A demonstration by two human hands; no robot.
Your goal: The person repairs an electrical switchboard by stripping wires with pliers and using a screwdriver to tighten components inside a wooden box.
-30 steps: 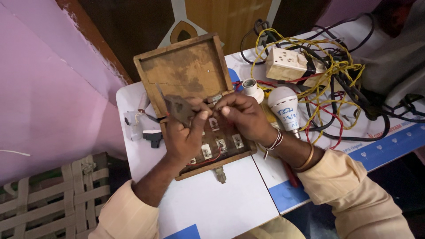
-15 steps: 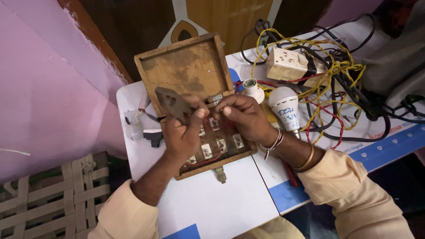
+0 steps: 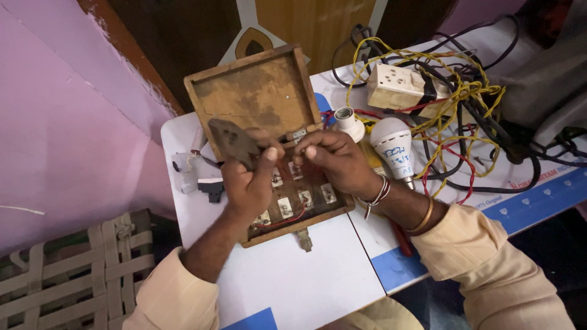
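Holding a dark socket plate [image 3: 232, 142] up off the board in my left hand [image 3: 247, 183], fingers closed round its lower edge, so the wiring underneath stays reachable. Right hand [image 3: 335, 160] is pinched shut at the fingertips over the top row of switch backs [image 3: 295, 171]; can't tell what it grips, too small. Open wooden switchboard box [image 3: 263, 98] lies flat on the white table [image 3: 293, 287], lid tilted back, red wires [image 3: 287, 220] exposed. LED bulb [image 3: 394, 145], lamp holder [image 3: 348, 120] and extension socket block [image 3: 397, 87] are parked to the right, clear of my hands.

Versus half a second back: plate sits slightly higher and more upright; right hand unmoved.
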